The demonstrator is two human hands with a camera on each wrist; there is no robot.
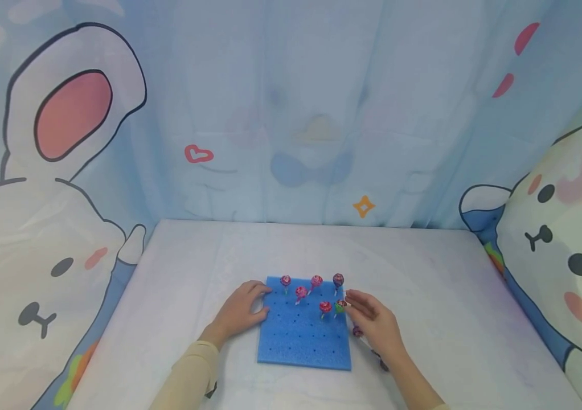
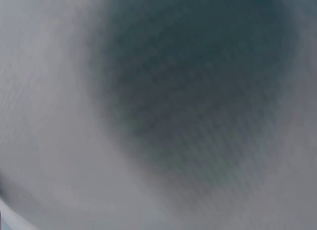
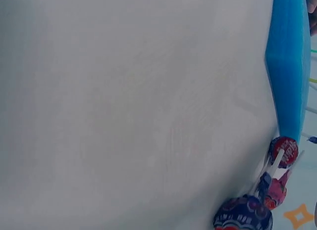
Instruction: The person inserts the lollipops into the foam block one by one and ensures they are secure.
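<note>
In the head view a blue foam board (image 1: pixel 301 327) with rows of small holes lies on the white table. Several wrapped lollipops stand in its upper part, among them a dark one (image 1: pixel 338 279) at the far right corner and a red one (image 1: pixel 325 307). My right hand (image 1: pixel 377 324) pinches a green-wrapped lollipop (image 1: pixel 340 307) near the board's right edge, its stick tip down at the board. My left hand (image 1: pixel 242 307) rests against the board's left edge, thumb and fingers spread apart. The left wrist view is a dark blur.
Beside the board's right edge, partly under my right hand, lie loose lollipops: a dark red one (image 1: pixel 357 331) and a dark one (image 1: pixel 384 366). In the right wrist view, a blue-wrapped lollipop (image 3: pixel 242 214) shows large. A printed curtain (image 1: pixel 311 114) hangs behind the table.
</note>
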